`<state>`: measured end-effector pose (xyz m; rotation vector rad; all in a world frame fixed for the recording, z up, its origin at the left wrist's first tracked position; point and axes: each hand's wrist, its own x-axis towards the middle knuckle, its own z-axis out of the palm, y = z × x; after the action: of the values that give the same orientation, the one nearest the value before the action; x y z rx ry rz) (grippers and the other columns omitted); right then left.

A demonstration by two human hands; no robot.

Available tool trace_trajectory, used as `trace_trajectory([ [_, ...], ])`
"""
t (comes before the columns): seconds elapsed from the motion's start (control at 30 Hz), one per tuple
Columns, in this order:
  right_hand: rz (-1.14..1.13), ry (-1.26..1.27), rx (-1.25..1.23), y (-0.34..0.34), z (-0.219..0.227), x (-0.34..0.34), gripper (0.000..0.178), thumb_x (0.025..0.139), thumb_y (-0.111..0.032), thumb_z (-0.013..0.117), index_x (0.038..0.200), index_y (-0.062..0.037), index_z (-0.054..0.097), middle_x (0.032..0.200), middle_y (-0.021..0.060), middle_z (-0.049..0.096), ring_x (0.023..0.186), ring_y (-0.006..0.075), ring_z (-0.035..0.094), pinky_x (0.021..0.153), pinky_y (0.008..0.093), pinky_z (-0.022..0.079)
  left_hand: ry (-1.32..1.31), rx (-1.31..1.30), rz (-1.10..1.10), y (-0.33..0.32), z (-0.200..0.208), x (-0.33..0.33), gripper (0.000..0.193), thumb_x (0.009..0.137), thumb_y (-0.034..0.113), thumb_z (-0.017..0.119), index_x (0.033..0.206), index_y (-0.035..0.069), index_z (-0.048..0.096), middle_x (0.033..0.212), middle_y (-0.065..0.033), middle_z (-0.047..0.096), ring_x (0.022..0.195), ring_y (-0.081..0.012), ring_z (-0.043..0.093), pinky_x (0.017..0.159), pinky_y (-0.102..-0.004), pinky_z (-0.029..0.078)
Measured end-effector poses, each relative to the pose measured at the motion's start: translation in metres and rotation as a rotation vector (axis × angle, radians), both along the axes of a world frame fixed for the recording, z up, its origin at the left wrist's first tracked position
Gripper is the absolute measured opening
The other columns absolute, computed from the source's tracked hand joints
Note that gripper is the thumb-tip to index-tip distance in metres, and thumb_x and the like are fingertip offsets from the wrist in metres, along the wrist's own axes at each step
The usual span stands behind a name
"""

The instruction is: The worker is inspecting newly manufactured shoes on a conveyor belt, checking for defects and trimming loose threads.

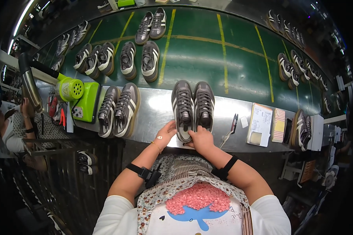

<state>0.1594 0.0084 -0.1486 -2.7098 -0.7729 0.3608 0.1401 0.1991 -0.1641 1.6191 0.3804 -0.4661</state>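
Note:
A pair of dark grey sneakers with white side stripes stands in front of me on the metal worktop, toes pointing away. My left hand [165, 136] presses its curled fingers against the outer side of the left sneaker [183, 102], near the heel. At that sneaker's heel, my right hand [202, 140] grips from the right, its thumb at the heel edge. The right hand partly covers the heel of the right sneaker [204, 101], which stands close alongside. Some of my fingertips are hidden behind the shoes.
Another sneaker pair [119, 109] stands left, beside a lime-green machine [88, 102] with a dark hose. Beyond lies a green belt [196, 55] with yellow lines and several sneakers. A pen [234, 123], notebook [260, 122] and more sneakers [300, 131] lie right. Someone sits at far left.

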Motion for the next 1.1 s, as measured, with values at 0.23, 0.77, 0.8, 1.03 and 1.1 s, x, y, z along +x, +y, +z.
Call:
trace_trajectory([
  [0.23,0.119,-0.097,0.227,-0.044,0.027,0.028,0.035,0.058,-0.037,0.072,0.079,-0.0126,0.059,0.072,0.0078,0.051,0.070,0.0264,0.055,0.060,0.0365,0.045,0.023,-0.012,0.072,0.015,0.014,0.002,0.042,0.086,0.013,0.052,0.125,0.001,0.040,0.117,-0.0128,0.052,0.104,-0.0166,0.051,0.088,-0.0269,0.041],
  [0.77,-0.190,-0.495,-0.081,-0.113,0.066,0.222,0.066,0.060,-0.016,0.075,0.119,-0.0152,0.047,0.121,0.0177,0.045,0.111,0.0333,0.044,0.092,0.0393,0.036,0.010,0.139,0.152,0.116,0.052,-0.066,0.029,0.086,0.012,0.052,0.112,0.000,0.051,0.105,-0.0074,0.059,0.094,-0.0128,0.056,0.083,-0.0247,0.043],
  [0.8,-0.133,-0.396,-0.041,-0.077,0.054,0.211,0.066,0.060,-0.016,0.074,0.120,-0.0152,0.046,0.122,0.0186,0.044,0.113,0.0337,0.042,0.093,0.0402,0.036,0.029,0.120,0.164,0.125,0.050,-0.067,0.028,0.086,0.011,0.052,0.112,0.000,0.051,0.105,-0.0073,0.058,0.094,-0.0129,0.056,0.083,-0.0245,0.043],
  [1.03,0.204,-0.262,0.234,0.151,0.018,0.195,0.063,0.066,-0.018,0.071,0.122,-0.0171,0.043,0.125,0.0201,0.039,0.115,0.0353,0.040,0.096,0.0420,0.033,-0.060,0.104,-0.015,0.143,0.011,-0.024,0.057,0.083,0.011,0.055,0.133,0.005,0.028,0.135,-0.0142,0.033,0.125,-0.0240,0.032,0.100,-0.0326,0.028],
  [1.1,0.222,-0.306,0.224,0.194,0.017,0.208,0.057,0.071,-0.014,0.064,0.124,-0.0200,0.042,0.121,0.0177,0.044,0.113,0.0319,0.043,0.094,0.0405,0.034,-0.143,0.311,-0.045,0.153,0.002,-0.008,0.065,0.080,0.016,0.059,0.135,0.005,0.025,0.137,-0.0188,0.029,0.128,-0.0276,0.027,0.103,-0.0347,0.023],
])
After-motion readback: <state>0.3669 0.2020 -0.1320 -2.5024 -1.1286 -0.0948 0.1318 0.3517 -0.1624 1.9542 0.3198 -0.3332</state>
